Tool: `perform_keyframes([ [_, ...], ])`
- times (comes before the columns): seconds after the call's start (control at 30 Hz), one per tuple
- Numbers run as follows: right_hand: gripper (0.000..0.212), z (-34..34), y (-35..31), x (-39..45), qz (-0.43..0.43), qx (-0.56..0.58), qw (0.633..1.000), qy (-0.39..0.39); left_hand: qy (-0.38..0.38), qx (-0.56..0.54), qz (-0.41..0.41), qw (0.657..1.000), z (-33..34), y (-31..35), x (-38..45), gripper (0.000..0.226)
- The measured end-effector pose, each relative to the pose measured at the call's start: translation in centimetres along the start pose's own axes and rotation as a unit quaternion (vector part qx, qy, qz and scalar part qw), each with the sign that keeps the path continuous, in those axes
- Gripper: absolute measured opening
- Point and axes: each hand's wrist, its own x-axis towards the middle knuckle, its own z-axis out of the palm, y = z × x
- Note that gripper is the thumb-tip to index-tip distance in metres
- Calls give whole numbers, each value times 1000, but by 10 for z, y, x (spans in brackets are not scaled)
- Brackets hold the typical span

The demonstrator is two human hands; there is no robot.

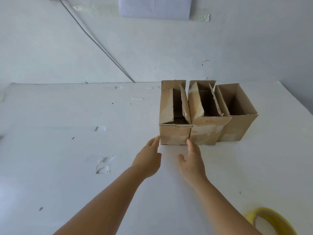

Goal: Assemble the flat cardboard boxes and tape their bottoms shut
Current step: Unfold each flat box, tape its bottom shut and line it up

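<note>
Three brown cardboard boxes stand upright in a row on the white table, tops open. My left hand [149, 158] has straight fingers, its fingertips at the lower left corner of the left box [174, 134]. My right hand [192, 160] is open too, its fingertips touching that box's lower right corner, where it meets the middle box [205, 129]. Neither hand holds anything. The right box [237, 128] stands slightly farther back, its flaps down or hidden. A roll of yellow tape [269, 219] lies at the bottom right, partly cut off by the frame edge.
The white table [67, 150] has dents and small dark marks on its surface. A white wall rises behind it, with a thin dark cable [94, 41] running down diagonally to the table's back edge. A pale sheet [154, 7] hangs on the wall at the top.
</note>
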Motion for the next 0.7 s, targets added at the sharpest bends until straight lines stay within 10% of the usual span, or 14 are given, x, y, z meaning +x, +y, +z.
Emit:
perform_keyframes([
  [0.27, 70, 16, -18, -38, -111, -274, 944, -147, -1, 199, 28, 980, -6, -39, -55, 61],
  [0.7, 75, 124, -130, -153, -199, -298, 912, -198, 54, 184, -27, 981, -78, -164, -212, 59],
])
